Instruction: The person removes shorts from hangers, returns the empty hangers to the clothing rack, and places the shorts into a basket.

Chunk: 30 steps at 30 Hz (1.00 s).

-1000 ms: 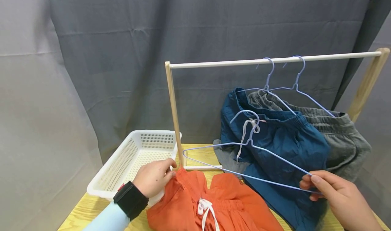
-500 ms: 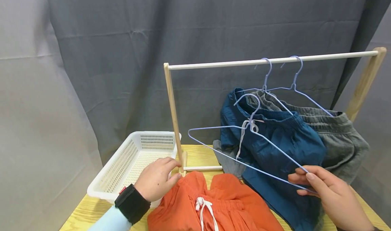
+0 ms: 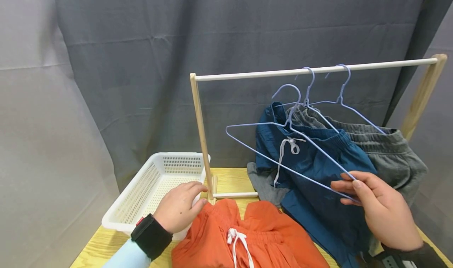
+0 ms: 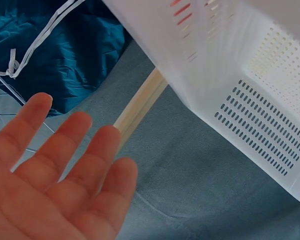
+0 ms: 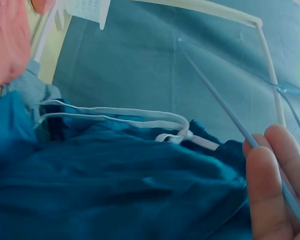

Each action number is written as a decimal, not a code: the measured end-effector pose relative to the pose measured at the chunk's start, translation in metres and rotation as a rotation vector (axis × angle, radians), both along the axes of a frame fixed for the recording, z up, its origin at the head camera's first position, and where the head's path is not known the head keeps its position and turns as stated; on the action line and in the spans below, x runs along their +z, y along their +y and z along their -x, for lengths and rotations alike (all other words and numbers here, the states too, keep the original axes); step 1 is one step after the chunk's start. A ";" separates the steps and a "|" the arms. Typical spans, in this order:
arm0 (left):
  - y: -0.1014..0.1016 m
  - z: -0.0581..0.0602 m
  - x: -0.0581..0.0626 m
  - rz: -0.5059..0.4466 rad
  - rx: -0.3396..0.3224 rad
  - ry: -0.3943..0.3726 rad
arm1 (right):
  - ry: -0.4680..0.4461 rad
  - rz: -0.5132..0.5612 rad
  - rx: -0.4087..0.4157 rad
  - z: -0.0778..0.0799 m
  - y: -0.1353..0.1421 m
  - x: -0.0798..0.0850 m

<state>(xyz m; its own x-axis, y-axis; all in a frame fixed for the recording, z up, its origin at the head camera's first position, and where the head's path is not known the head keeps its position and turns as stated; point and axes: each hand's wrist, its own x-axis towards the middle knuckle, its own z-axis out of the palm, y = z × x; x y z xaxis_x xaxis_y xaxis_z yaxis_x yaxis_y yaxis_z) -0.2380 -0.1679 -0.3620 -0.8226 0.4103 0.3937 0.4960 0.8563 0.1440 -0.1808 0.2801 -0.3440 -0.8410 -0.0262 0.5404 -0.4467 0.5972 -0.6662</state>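
Observation:
My right hand [image 3: 380, 209] pinches one end of a light-blue wire hanger [image 3: 262, 154], which is raised in front of the blue shorts with its hook up. In the right wrist view the hanger's bar [image 5: 215, 95] runs between thumb and fingers. My left hand [image 3: 182, 209] hovers by the white basket's near right side, just above the left edge of the orange shorts [image 3: 262, 232]. Its fingers are relaxed and spread in the left wrist view, holding nothing. The orange shorts lie on the table with a white drawstring [image 3: 236, 238] on top.
A rack with a white rail [image 3: 247, 76] and wooden posts stands behind. From it hang blue shorts [image 3: 329, 169] and grey shorts [image 3: 396, 158] on two hangers. The white basket [image 3: 124, 205] sits left of the rack on the wooden table [image 3: 233, 175].
My right hand has lifted the hanger upward, its hook rising toward the rail. My left hand has drawn slightly off the orange shorts and otherwise stays near the same place.

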 end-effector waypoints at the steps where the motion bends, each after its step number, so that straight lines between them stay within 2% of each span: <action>1: 0.000 0.000 0.000 0.001 0.000 -0.001 | 0.014 -0.014 -0.002 0.002 -0.001 0.004; 6: -0.003 0.001 0.001 -0.008 -0.005 -0.004 | 0.051 -0.063 -0.017 0.014 -0.009 0.024; 14: -0.009 0.004 0.001 -0.021 -0.011 0.003 | 0.091 -0.014 0.013 0.035 -0.030 0.044; 23: -0.015 0.000 -0.005 -0.026 0.016 -0.052 | 0.079 0.004 0.004 0.047 -0.034 0.043; 30: -0.016 0.002 -0.009 -0.026 0.022 -0.056 | 0.061 -0.011 -0.004 0.051 -0.036 0.041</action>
